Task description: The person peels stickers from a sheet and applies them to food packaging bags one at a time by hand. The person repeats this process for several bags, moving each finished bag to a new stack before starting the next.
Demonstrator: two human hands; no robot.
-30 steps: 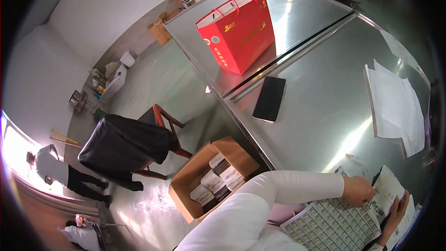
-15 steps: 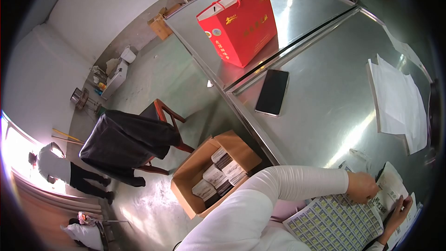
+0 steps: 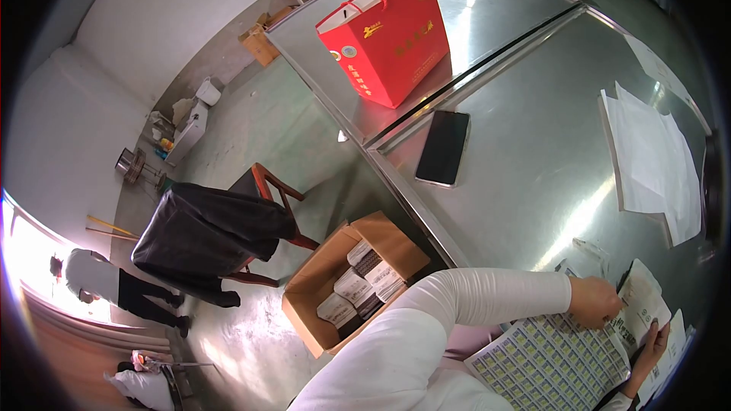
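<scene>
My left hand (image 3: 595, 303) is curled closed over the far edge of a sheet of small printed stickers (image 3: 552, 361), next to a printed pouch (image 3: 643, 303). What its fingertips hold, if anything, is hidden. At the lower right, my right hand (image 3: 652, 350) grips the near side of that pouch, which is pale with dark print. Rows of green and yellow labels cover the sheet, which lies tilted close to my body. More pale packets (image 3: 674, 361) sit partly hidden behind my right hand. A clear plastic piece (image 3: 590, 255) rests on the table beyond my left hand.
On the metal table (image 3: 525, 160) are a phone (image 3: 442, 148), white paper sheets (image 3: 651, 160) and a red gift bag (image 3: 388, 42). A carton (image 3: 304, 308) of packets stands on the floor beside a chair with a dark jacket (image 3: 205, 232). A person (image 3: 95, 278) stands near the window.
The view has shifted slightly. Both hands stay at the pouch and sticker sheet, with the pouch and my right hand moved only a little.
</scene>
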